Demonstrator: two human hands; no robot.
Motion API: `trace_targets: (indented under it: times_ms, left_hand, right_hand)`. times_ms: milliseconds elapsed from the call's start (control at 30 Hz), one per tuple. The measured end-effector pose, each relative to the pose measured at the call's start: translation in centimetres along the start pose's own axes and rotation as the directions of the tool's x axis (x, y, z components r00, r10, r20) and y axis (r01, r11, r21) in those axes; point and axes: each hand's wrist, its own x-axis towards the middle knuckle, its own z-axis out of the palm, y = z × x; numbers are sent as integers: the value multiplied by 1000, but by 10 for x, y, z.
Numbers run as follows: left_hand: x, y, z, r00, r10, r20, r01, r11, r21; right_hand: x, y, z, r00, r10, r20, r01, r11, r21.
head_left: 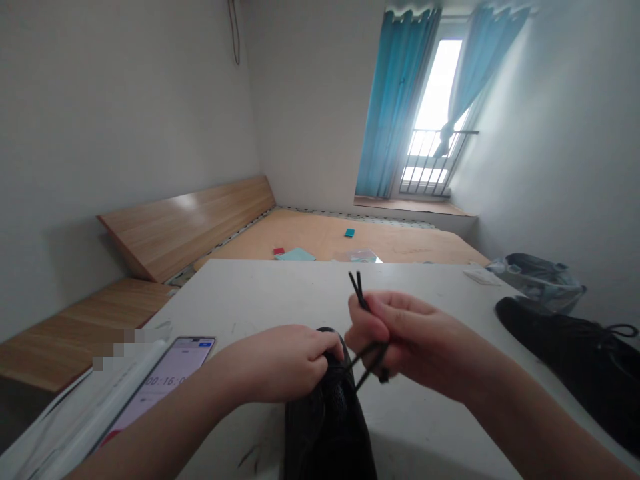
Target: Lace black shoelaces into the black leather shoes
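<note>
A black lace-up shoe (327, 437) stands on the white table in front of me, at the bottom middle of the view. My left hand (295, 360) is closed on its far part, fingers curled over the upper near the laces. Just right of it, my right hand (395, 330) pinches the black shoelaces (357, 283) above the table. Two lace ends poke up past the thumb and forefinger, while the lower strands run from the hand down to the shoe. What the left fingertips press on is partly hidden.
On the right lies a second black shoe (570, 360), laced, beside a clear plastic bag (543, 277). A phone (173, 373) showing a timer rests at the left of the white table (260, 287). Behind are a bed (310, 227) with small items and a window with blue curtains (400, 100).
</note>
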Motion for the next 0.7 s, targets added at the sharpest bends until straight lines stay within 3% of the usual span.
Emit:
trace_targets:
  times_ms: [67, 133, 267, 400, 567, 700]
  left_hand:
    - [0, 2, -1, 1000, -15, 24, 15, 1000, -6]
    - [1, 3, -2, 999, -30, 41, 30, 999, -13]
    - [-1, 7, -5, 996, -60, 59, 62, 998, -30]
    - [-2, 9, -8, 994, -104, 21, 105, 993, -45]
    - [2, 12, -7, 945, -207, -253, 199, 978, -59]
    - [2, 17, -1, 961, -158, -227, 136, 985, -109]
  right_hand:
    - [13, -3, -7, 989, -18, -146, 42, 985, 166]
    - [27, -2, -13, 956, 8, -292, 63, 971, 231]
    - [46, 4, -23, 869, -11, -494, 127, 971, 202]
    - [50, 8, -33, 869, -38, -493, 126, 981, 147]
    - [44, 6, -34, 901, -53, -430, 97, 992, 80]
    - [41, 5, -30, 905, -103, -412, 93, 995, -46]
